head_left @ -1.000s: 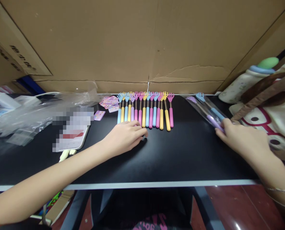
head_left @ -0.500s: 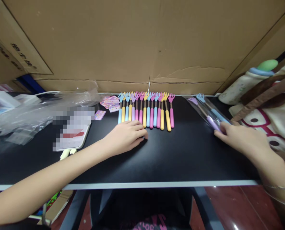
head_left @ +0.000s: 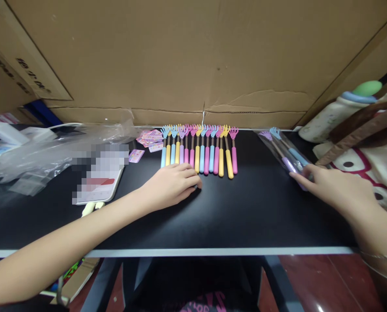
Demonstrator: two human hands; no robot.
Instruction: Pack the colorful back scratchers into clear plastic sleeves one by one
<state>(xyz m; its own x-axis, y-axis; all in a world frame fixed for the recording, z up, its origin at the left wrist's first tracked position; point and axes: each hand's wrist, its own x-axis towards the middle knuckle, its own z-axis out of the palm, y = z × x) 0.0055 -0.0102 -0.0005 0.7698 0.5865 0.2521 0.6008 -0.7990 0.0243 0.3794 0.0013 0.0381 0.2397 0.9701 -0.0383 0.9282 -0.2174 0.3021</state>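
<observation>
A row of back scratchers (head_left: 202, 158) with yellow, blue, pink and purple handles lies side by side on the black table (head_left: 232, 216). My left hand (head_left: 172, 184) rests at the lower ends of the left handles. Its fingers are curled and close together, and whatever lies under them is hidden. On the right, a purple back scratcher (head_left: 287, 164) and a blue back scratcher (head_left: 293, 151) lie in a clear plastic sleeve (head_left: 280, 149). My right hand (head_left: 333, 186) is closed over the near end of this sleeve, thumb by the purple handle.
Small printed cards (head_left: 149, 138) lie left of the row. Farther left are a phone (head_left: 102, 182) with a cable and crumpled clear plastic bags (head_left: 66, 149). A bottle (head_left: 336, 115) and a cloth bag (head_left: 375, 151) stand at the right. Cardboard (head_left: 180, 56) forms the back.
My right hand and the sleeved back scratchers have shifted slightly to the right, and more of the purple handle's end shows below the thumb. My left hand has stayed in place.
</observation>
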